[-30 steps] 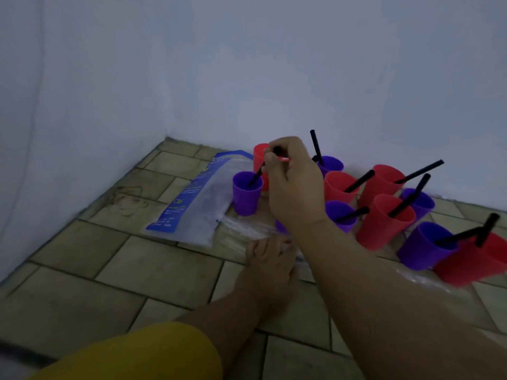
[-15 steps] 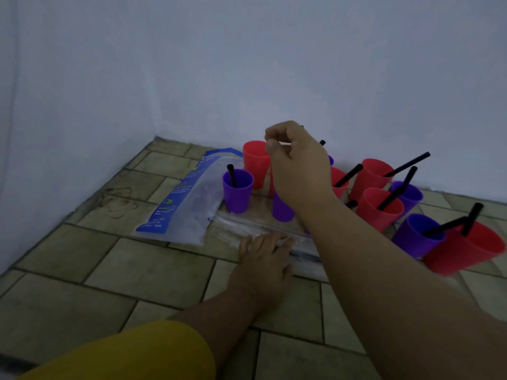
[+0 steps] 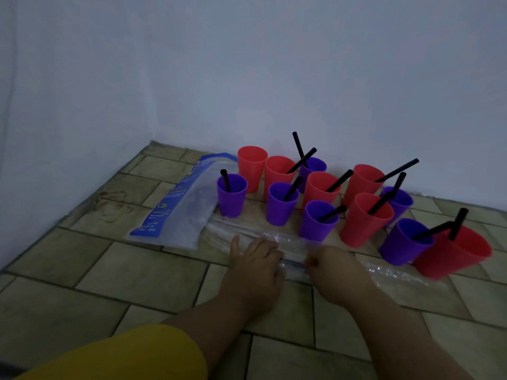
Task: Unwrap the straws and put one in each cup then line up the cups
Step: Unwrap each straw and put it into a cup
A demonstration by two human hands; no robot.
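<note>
You are pressing your left hand (image 3: 255, 267), fingers straight, flat on the clear wrapper (image 3: 292, 256) while your right hand (image 3: 333, 272) is pinching it with curled fingers (the cups (image 3: 318, 223) holding black straws (image 3: 338, 181) are standing just beyond your fingertips).

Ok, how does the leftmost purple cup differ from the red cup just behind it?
The leftmost purple cup holds a black straw; the red cup behind it shows none. The purple cup stands nearer the person, the red cup nearer the wall. Both stand upright on the tiled floor, beside the plastic bag.
</note>
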